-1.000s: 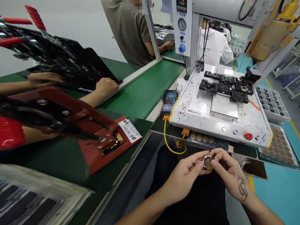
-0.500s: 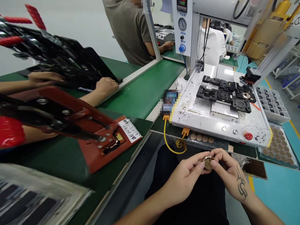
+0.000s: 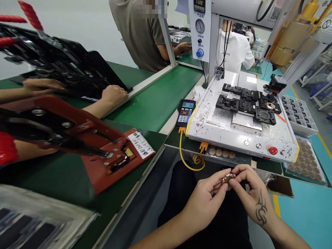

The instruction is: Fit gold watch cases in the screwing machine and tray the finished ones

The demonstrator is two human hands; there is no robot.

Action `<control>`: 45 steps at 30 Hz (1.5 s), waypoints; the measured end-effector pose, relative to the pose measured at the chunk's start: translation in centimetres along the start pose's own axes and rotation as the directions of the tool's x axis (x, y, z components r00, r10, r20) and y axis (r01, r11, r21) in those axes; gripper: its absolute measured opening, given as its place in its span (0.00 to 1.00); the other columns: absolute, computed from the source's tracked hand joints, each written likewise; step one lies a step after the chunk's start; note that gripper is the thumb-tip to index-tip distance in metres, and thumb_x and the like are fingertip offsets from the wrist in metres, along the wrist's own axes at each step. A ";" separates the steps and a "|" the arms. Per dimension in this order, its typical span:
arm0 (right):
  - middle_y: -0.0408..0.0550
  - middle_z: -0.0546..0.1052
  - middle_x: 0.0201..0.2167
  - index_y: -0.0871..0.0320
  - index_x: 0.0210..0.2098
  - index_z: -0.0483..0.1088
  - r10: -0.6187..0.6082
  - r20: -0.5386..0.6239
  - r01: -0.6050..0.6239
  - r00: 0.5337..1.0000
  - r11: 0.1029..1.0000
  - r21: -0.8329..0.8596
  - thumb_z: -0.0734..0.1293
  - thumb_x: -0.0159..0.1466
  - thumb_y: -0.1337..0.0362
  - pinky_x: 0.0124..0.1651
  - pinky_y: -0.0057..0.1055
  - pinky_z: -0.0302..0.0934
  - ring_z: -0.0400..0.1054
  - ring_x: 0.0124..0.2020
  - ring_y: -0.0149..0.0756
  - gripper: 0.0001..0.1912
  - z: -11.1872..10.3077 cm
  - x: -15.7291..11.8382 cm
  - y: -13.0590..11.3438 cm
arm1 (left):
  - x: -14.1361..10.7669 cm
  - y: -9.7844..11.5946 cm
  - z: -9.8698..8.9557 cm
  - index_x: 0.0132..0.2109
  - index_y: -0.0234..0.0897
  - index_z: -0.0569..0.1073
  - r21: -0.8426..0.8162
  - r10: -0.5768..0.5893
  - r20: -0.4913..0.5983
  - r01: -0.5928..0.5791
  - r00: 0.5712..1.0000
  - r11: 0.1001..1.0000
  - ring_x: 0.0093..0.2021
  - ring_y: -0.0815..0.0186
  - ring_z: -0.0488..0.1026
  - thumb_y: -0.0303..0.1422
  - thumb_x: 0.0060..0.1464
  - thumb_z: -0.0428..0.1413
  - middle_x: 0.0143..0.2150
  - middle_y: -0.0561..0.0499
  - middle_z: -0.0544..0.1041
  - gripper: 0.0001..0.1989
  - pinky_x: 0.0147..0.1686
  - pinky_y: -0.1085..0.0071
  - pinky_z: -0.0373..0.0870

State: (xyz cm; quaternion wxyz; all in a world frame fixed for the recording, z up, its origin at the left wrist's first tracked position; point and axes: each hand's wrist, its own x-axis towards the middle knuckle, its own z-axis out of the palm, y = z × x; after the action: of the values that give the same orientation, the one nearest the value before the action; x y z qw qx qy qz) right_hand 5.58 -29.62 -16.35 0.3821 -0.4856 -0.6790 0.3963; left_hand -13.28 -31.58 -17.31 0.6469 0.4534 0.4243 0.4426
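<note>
At the near side of the scene, right of centre and above a lap in black trousers, we find a small round gold-coloured metal case [image 3: 227, 179] held between two bare hands. The left hand [image 3: 206, 199] pinches its left edge between thumb and curled fingers; the right hand [image 3: 250, 188], with a dark tattoo by the wrist, grips the other edge, its thumb lying across the face. The fingertips almost meet around the piece, and we cannot tell whether it is one part or several. We judge the step in hand to be close fingertip work on that face; the next move seems to call for a steady left pinch and even, light thumb pressure, since the metal looks smooth and could slip. Beyond the hands stands a white metal machine base [image 3: 212, 128] carrying black blocky fixtures [image 3: 247, 103], with a shiny gold-coloured ring [image 3: 270, 105] on the right-hand ones. At the base's near edge lie four round brown discs [image 3: 219, 152] in a row, and to its right, more brown discs [image 3: 306, 158] fill a clear sheet.
</note>
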 end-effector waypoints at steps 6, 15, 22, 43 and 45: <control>0.49 0.75 0.44 0.51 0.51 0.71 -0.083 0.019 0.085 0.996 0.988 -0.126 0.69 0.75 0.63 0.45 0.36 0.70 0.72 0.44 0.42 0.06 0.3 0.2 1.3 | 0.1 -0.3 -1.1 0.71 0.41 0.70 0.275 0.162 0.069 -0.175 0.984 0.945 0.55 0.56 0.85 0.32 0.72 0.54 0.58 0.43 0.85 0.23 0.57 0.62 0.81; 0.44 0.76 0.32 0.54 0.39 0.73 0.086 0.060 -0.098 0.994 0.967 0.233 0.71 0.74 0.51 0.32 0.30 0.64 0.67 0.29 0.33 0.14 1.9 1.5 1.2 | 0.2 0.8 -2.3 0.64 0.41 0.72 0.176 0.160 -0.145 -0.133 0.976 0.975 0.49 0.58 0.85 0.35 0.65 0.64 0.56 0.43 0.83 0.23 0.52 0.63 0.83; 0.42 0.75 0.28 0.56 0.45 0.77 0.192 0.152 -0.240 0.969 0.873 0.424 0.75 0.69 0.45 0.27 0.27 0.65 0.67 0.25 0.30 0.20 3.3 1.9 0.1 | -0.5 0.9 -2.1 0.51 0.39 0.81 0.275 0.232 -0.219 -0.169 0.948 0.947 0.40 0.60 0.84 0.36 0.67 0.61 0.44 0.47 0.87 0.10 0.43 0.65 0.81; 0.45 0.78 0.40 0.47 0.67 0.66 -0.445 0.340 0.489 0.828 0.871 -0.053 0.70 0.73 0.66 0.41 0.33 0.74 0.75 0.34 0.35 0.25 2.6 4.6 0.1 | -2.1 2.9 -3.3 0.44 0.38 0.76 0.450 0.250 -0.263 -0.111 0.932 0.886 0.34 0.65 0.74 0.32 0.65 0.58 0.35 0.53 0.77 0.04 0.35 0.70 0.71; 0.48 0.79 0.42 0.49 0.65 0.67 -0.527 0.394 0.596 0.753 0.800 -0.071 0.68 0.74 0.68 0.43 0.34 0.75 0.76 0.38 0.38 0.22 3.2 5.3 -0.5 | -2.7 3.2 -3.4 0.44 0.38 0.76 0.494 0.263 -0.299 -0.087 0.917 0.865 0.33 0.66 0.73 0.31 0.65 0.58 0.34 0.54 0.76 0.03 0.34 0.71 0.70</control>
State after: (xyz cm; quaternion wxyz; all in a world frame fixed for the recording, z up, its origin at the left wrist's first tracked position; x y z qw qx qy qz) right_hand 1.27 -25.17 -16.48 0.3060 -0.2130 -0.8858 0.2761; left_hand -17.83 -32.86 -14.62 0.3859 0.5460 0.5854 0.4586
